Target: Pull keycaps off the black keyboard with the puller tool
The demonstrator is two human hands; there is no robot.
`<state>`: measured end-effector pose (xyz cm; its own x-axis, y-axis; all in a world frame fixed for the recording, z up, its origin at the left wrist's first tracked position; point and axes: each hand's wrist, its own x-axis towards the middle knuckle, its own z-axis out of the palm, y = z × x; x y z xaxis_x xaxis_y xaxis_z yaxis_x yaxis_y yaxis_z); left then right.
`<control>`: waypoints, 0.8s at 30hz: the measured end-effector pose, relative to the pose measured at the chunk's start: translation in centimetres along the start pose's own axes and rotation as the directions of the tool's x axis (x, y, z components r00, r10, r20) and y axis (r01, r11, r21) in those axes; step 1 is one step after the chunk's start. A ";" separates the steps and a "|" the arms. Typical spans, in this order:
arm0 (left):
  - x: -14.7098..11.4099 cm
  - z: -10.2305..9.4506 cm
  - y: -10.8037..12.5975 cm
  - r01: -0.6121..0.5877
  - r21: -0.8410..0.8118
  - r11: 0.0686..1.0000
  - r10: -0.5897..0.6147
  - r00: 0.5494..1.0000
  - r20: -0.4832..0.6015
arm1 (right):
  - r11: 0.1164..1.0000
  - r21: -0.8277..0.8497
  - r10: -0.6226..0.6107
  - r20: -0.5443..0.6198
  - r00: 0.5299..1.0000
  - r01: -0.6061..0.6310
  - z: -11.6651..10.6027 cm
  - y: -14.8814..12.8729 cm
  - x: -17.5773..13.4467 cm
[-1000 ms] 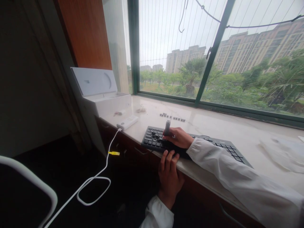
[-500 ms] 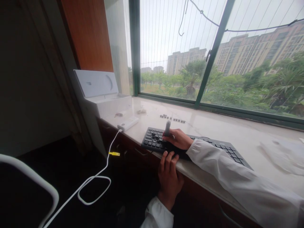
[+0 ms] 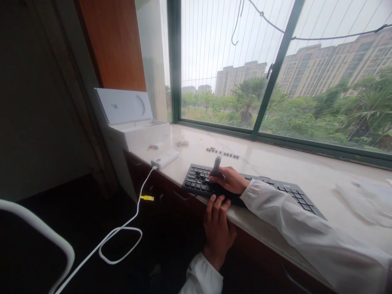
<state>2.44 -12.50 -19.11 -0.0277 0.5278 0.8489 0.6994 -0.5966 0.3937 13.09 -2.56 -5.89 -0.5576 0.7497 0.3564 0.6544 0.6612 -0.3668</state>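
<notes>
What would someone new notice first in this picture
Probably the black keyboard on the pale window ledge, where the right hand holds a small dark tool upright over its left end. The left hand steadies the keyboard's near edge, and an open white box sits at the ledge's far left.

Your right hand (image 3: 230, 180) comes out of a long, loose white sleeve (image 3: 306, 232). The fabric looks thin and smooth, a little shiny, and it bunches into soft folds and creases along your forearm. Its cuff (image 3: 248, 191) ends plainly at your wrist, with a narrow hemmed edge and no button or marking that shows. Your left hand (image 3: 218, 230) wears the same white cloth: only a short piece of that cuff (image 3: 202, 278) is in view at the bottom edge, gathered into a few rounded folds. Both hands are bare, without gloves. Whether you wear a ring or watch cannot be told.
</notes>
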 end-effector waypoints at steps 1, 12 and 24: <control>0.0 0.0 0.0 -0.002 0.004 1.000 0.002 1.000 -0.001 | 1.000 0.003 0.001 0.002 1.000 -0.001 0.0 0.0 0.0; -0.2 0.3 -0.2 0.016 -0.017 1.000 -0.016 0.999 0.032 | 1.000 0.000 0.007 -0.012 1.000 -0.007 0.1 -0.1 0.0; -0.1 0.1 -0.2 -0.004 0.021 1.000 0.004 1.000 0.023 | 0.994 0.080 0.073 0.004 0.997 -0.073 0.0 0.0 0.1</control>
<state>2.44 -12.38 -19.31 -0.0083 0.5395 0.8419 0.7140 -0.5863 0.3827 13.05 -2.50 -5.82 -0.5106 0.7959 0.3253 0.6503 0.6050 -0.4595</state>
